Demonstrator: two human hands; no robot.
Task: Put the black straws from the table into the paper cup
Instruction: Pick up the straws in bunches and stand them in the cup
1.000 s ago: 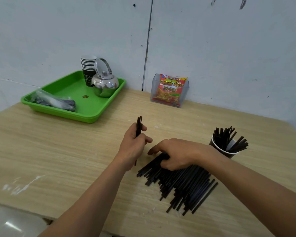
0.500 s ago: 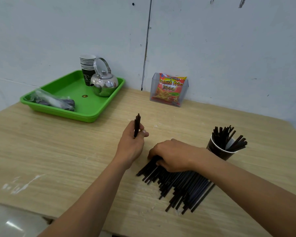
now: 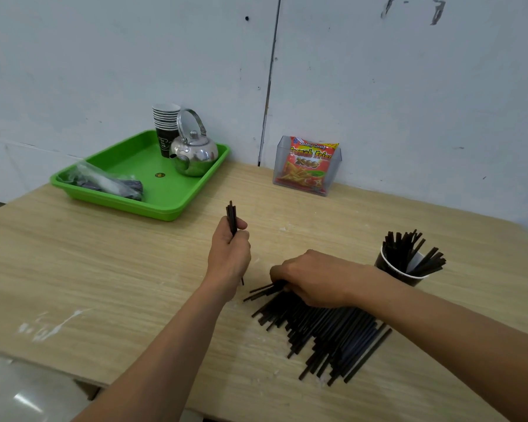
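Observation:
A heap of black straws (image 3: pixel 326 333) lies on the wooden table (image 3: pixel 104 269) near its front edge. My right hand (image 3: pixel 313 277) sits on the heap's far end, fingers curled round a few straws there. My left hand (image 3: pixel 229 254) stands left of the heap and grips a small upright bundle of straws (image 3: pixel 231 219) that sticks out above and below the fist. To the right stands the black paper cup (image 3: pixel 400 271) with several straws leaning in it.
A green tray (image 3: pixel 141 193) at the back left carries a steel kettle (image 3: pixel 194 155), a stack of paper cups (image 3: pixel 165 126) and a plastic bag (image 3: pixel 104 182). A clear holder with a snack packet (image 3: pixel 310 164) stands against the wall.
My right hand has slid along the heap and curled its fingers round a few straw ends. My left hand keeps its bundle and has shifted slightly away from me.

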